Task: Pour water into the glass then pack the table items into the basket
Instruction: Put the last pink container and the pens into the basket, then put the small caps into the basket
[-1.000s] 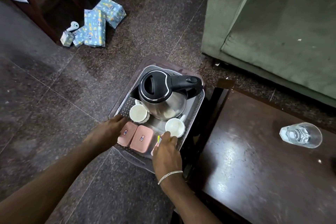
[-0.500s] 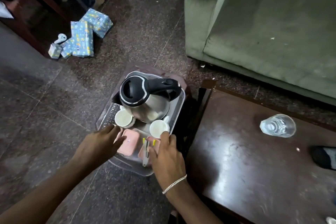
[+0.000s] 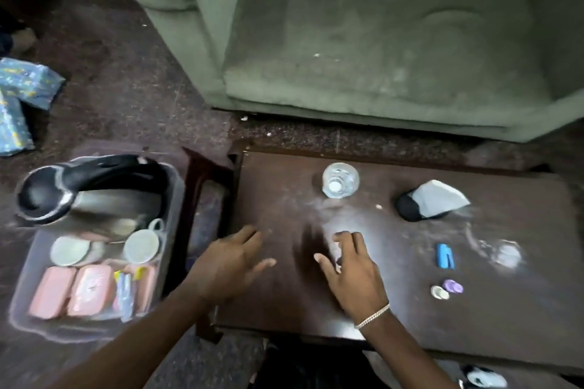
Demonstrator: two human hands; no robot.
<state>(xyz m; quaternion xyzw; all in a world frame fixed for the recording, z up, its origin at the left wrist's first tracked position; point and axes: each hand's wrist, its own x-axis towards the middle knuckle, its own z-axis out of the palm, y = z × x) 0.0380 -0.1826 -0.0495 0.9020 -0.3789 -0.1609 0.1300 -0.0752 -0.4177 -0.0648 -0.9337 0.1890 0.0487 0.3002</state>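
A clear plastic basket (image 3: 22,319) sits on the floor left of the dark wooden table (image 3: 410,309). In it are a steel kettle with a black lid (image 3: 94,193), two white cups (image 3: 140,246), pink boxes (image 3: 52,292) and a small packet. A glass of water (image 3: 340,180) stands at the table's far edge. My left hand (image 3: 227,262) hovers over the table's left end, fingers spread and empty. My right hand (image 3: 350,268), wearing a bracelet, is beside it over the table, fingers apart and holding nothing.
On the table's right part lie a black-and-white object (image 3: 429,200), a small blue item (image 3: 445,256), a purple piece (image 3: 452,286) and a white piece (image 3: 439,292). A green sofa (image 3: 379,41) stands behind the table. Blue wrapped packages (image 3: 19,98) lie on the floor at left.
Both hands have left the basket and moved right, over the table. The view has swung right, showing more of the table and sofa.
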